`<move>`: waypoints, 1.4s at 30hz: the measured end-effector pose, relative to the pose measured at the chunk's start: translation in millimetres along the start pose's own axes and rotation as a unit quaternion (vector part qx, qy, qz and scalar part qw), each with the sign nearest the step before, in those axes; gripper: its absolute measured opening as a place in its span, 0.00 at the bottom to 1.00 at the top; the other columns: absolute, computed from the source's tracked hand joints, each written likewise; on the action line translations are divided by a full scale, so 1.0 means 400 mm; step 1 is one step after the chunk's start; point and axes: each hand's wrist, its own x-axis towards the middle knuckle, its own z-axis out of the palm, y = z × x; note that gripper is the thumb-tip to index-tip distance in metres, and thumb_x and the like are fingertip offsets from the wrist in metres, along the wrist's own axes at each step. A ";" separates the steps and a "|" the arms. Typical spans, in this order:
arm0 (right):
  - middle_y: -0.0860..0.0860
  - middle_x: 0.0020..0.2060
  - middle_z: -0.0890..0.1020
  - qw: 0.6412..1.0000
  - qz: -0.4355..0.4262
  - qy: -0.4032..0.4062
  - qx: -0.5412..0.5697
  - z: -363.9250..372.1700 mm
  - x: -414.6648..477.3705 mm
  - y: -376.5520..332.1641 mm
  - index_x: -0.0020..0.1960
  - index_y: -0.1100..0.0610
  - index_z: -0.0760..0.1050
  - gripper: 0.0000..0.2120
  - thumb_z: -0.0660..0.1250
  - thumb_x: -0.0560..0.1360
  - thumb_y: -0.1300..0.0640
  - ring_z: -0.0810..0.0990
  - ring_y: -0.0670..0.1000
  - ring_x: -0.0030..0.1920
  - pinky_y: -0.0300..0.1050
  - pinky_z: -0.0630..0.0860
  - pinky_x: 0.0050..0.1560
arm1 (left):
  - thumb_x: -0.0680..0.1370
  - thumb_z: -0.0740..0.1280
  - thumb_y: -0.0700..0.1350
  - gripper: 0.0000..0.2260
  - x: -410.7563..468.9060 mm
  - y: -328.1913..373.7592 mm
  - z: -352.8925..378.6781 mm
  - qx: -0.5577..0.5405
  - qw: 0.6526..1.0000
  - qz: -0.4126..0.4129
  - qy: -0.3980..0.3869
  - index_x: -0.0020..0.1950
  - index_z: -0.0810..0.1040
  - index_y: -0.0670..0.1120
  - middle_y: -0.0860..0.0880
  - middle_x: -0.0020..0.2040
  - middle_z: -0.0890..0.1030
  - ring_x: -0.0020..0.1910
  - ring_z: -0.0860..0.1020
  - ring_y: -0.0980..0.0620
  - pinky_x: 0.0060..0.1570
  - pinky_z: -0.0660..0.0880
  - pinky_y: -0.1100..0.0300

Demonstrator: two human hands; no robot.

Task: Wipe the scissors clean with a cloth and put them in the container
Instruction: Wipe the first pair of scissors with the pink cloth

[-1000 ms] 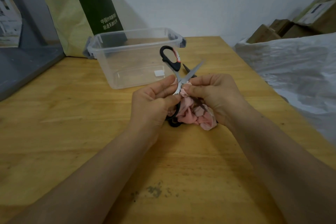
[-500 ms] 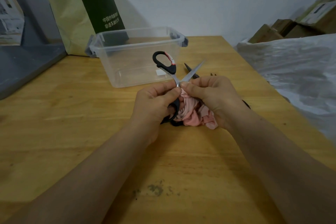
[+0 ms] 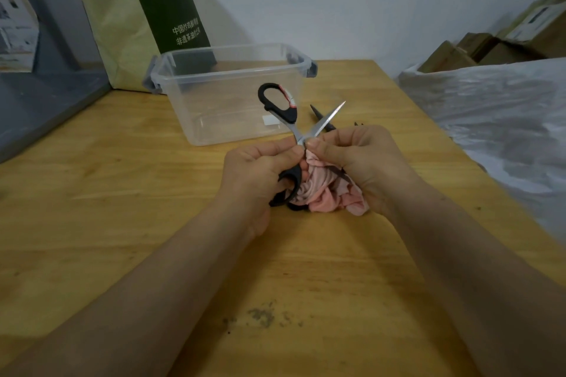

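Black-handled scissors (image 3: 283,107) are spread wide open above the wooden table, one handle loop up in front of the container, one blade tip pointing up right. My left hand (image 3: 260,168) grips the lower handle loop near the pivot. My right hand (image 3: 355,159) holds a crumpled pink cloth (image 3: 327,193) and pinches it against a blade close to the pivot. The lower blade is hidden in the cloth. The clear plastic container (image 3: 183,82) with grey latches stands just behind, holding nothing that I can see.
More dark-bladed scissors (image 3: 321,118) lie on the table behind my right hand. A green and yellow paper bag (image 3: 137,18) leans on the wall behind the container. White plastic sheeting (image 3: 496,119) and cardboard boxes (image 3: 490,46) flank the table's right edge.
The scissors have turned in my hands, the upper handle loop shifting left and lower. My hands and the cloth have stayed together at the pivot, the right one rubbing the cloth on the blade.
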 end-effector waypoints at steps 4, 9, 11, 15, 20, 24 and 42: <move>0.64 0.42 0.83 0.999 -0.021 -0.011 -0.023 0.006 0.006 0.002 0.44 0.67 0.80 0.07 0.71 0.72 0.62 0.83 0.62 0.47 0.55 0.80 0.53 | 0.73 0.68 0.31 0.07 -0.002 0.018 -0.002 -0.055 0.998 -0.004 0.019 0.50 0.80 0.34 0.40 0.35 0.81 0.29 0.79 0.50 0.31 0.79 0.62; 0.63 0.40 0.84 0.998 -0.036 -0.017 -0.041 0.007 0.005 0.007 0.44 0.68 0.80 0.09 0.71 0.72 0.61 0.83 0.59 0.45 0.54 0.80 0.53 | 0.74 0.66 0.30 0.04 0.005 0.020 -0.009 -0.091 0.996 0.017 0.015 0.43 0.80 0.35 0.42 0.30 0.78 0.28 0.76 0.50 0.31 0.78 0.62; 0.62 0.40 0.83 0.998 -0.047 -0.012 -0.037 0.012 0.005 0.008 0.41 0.65 0.80 0.05 0.70 0.73 0.62 0.83 0.57 0.43 0.52 0.81 0.50 | 0.73 0.68 0.32 0.04 0.002 0.007 -0.001 -0.042 0.999 0.012 0.022 0.44 0.82 0.37 0.42 0.34 0.81 0.32 0.79 0.50 0.31 0.77 0.62; 0.56 0.35 0.84 0.998 -0.054 -0.027 -0.029 0.014 0.007 0.006 0.41 0.64 0.80 0.04 0.70 0.73 0.62 0.83 0.50 0.38 0.42 0.81 0.44 | 0.73 0.69 0.32 0.04 0.002 0.011 0.000 -0.035 0.999 0.010 0.035 0.46 0.81 0.37 0.43 0.35 0.81 0.32 0.79 0.51 0.32 0.78 0.62; 0.56 0.37 0.85 0.996 -0.055 -0.032 -0.056 0.014 0.008 0.008 0.41 0.62 0.81 0.04 0.70 0.73 0.62 0.84 0.52 0.41 0.44 0.81 0.45 | 0.75 0.66 0.31 0.04 0.003 0.020 -0.010 -0.075 0.996 0.037 0.014 0.47 0.79 0.33 0.42 0.31 0.77 0.29 0.76 0.50 0.33 0.78 0.61; 0.51 0.33 0.84 0.996 -0.064 -0.025 -0.048 0.018 0.011 0.012 0.38 0.57 0.80 0.07 0.68 0.75 0.61 0.84 0.49 0.39 0.45 0.81 0.45 | 0.72 0.69 0.32 0.05 -0.004 0.007 0.003 -0.019 0.999 0.022 0.027 0.41 0.82 0.42 0.45 0.33 0.83 0.32 0.81 0.52 0.32 0.78 0.63; 0.62 0.43 0.83 0.990 -0.058 -0.009 -0.126 0.027 0.007 0.012 0.42 0.59 0.80 0.07 0.68 0.75 0.57 0.81 0.56 0.43 0.54 0.79 0.51 | 0.76 0.64 0.31 0.03 0.014 0.027 -0.020 -0.089 0.995 0.043 0.025 0.45 0.78 0.32 0.43 0.29 0.76 0.27 0.76 0.51 0.30 0.76 0.63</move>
